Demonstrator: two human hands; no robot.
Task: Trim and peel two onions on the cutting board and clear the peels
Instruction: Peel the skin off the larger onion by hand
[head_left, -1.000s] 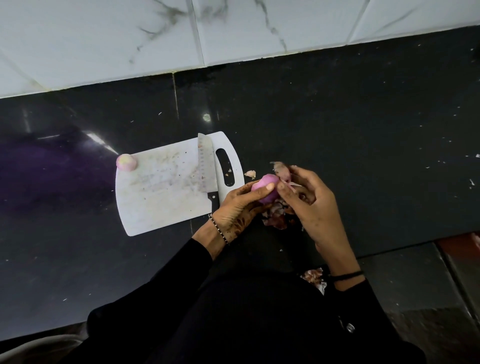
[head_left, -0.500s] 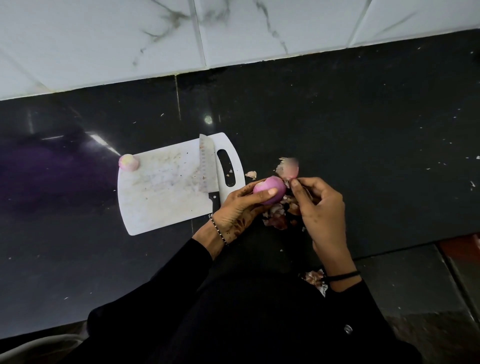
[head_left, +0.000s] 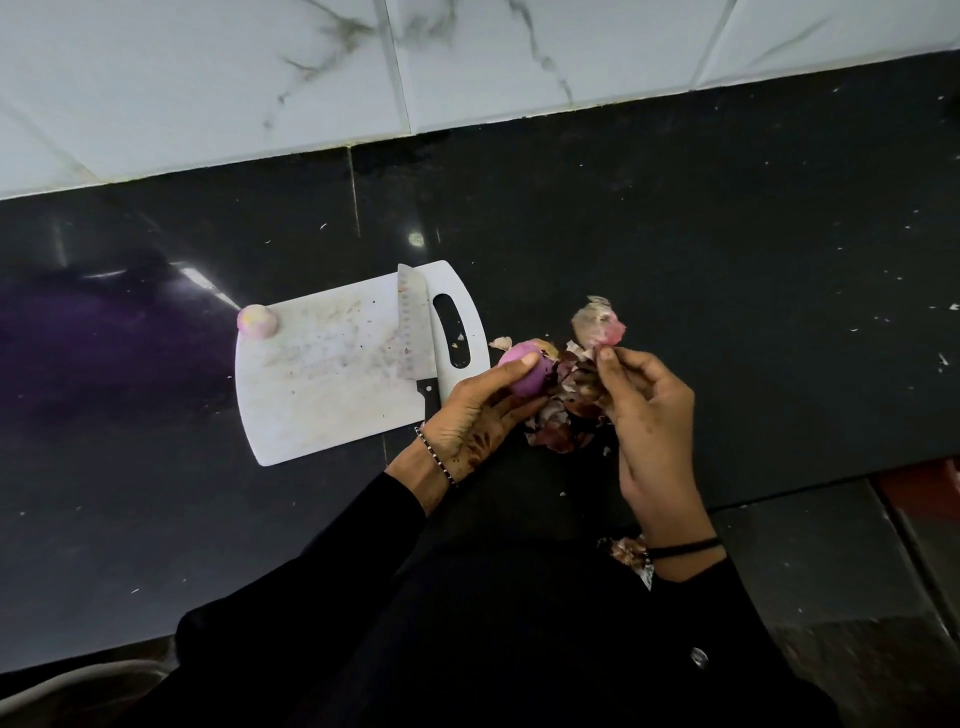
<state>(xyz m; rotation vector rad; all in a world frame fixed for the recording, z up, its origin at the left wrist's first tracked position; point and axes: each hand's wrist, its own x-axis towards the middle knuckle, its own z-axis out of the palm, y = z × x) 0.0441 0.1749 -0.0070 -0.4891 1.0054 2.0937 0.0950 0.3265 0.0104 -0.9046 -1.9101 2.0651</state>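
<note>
My left hand (head_left: 475, 405) grips a purple onion (head_left: 524, 370) just right of the white cutting board (head_left: 322, 389). My right hand (head_left: 644, 410) pinches a pale strip of onion skin (head_left: 597, 325) and holds it up beside the onion. Under and between my hands lies a pile of dark red peels (head_left: 563, 415) on the black counter. A second, peeled onion (head_left: 257, 321) sits at the board's far left corner. A knife (head_left: 413, 327) lies on the board next to its handle slot, blade pointing away from me.
The black counter (head_left: 727, 260) carries small peel flecks at the right. White marble tiles (head_left: 467, 62) rise behind it. More peel scraps (head_left: 631, 553) lie near my right wrist at the counter's front edge. A small peel bit (head_left: 501, 343) lies beside the board.
My right hand has pulled the strip of skin off the onion and away to the right. My left hand still holds the onion in the same place.
</note>
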